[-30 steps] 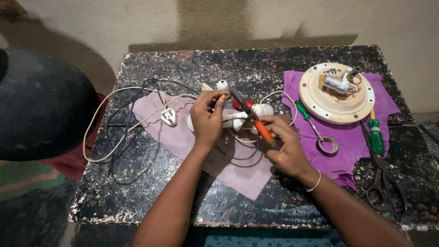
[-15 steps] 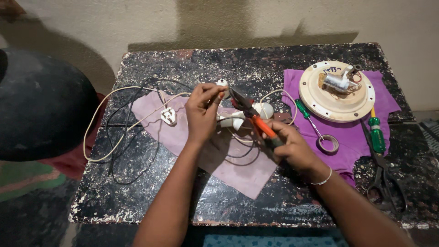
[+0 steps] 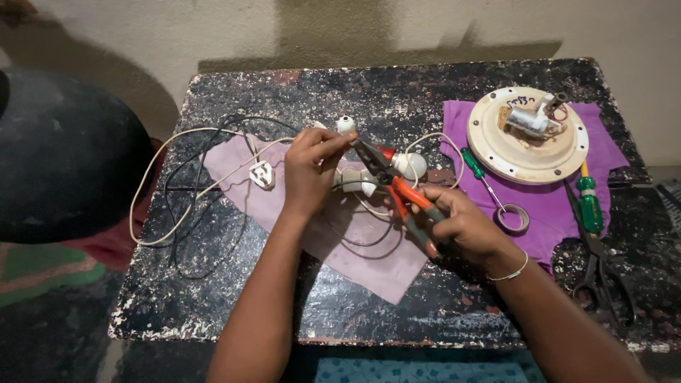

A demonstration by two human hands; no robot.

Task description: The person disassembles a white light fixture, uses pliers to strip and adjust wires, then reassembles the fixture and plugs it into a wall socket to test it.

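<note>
Since half a second ago: pliers [image 3: 397, 191] shifted slightly, nose at the white bulb holder [image 3: 346, 126]. Left hand [image 3: 310, 170], grip closed, pinches holder above pale cloth [image 3: 340, 234]. Right hand [image 3: 461, 225], grip closed round orange handles; white plug [image 3: 262, 174] lies on surface [image 3: 234, 284].

Left hand [image 3: 308, 170] pinches a white fitting [image 3: 346, 125] — right hand [image 3: 461, 223] works orange-handled pliers [image 3: 397, 191] at it.

My left forearm reaches up from the lower edge, wrist straight, and my left hand [image 3: 310, 169] is curled, thumb and fingertips pinched together at its upper right. My right arm comes in from the lower right corner, a thin bangle at the wrist. My right hand [image 3: 461, 225] is closed in a fist-like grip, knuckles up.
</note>
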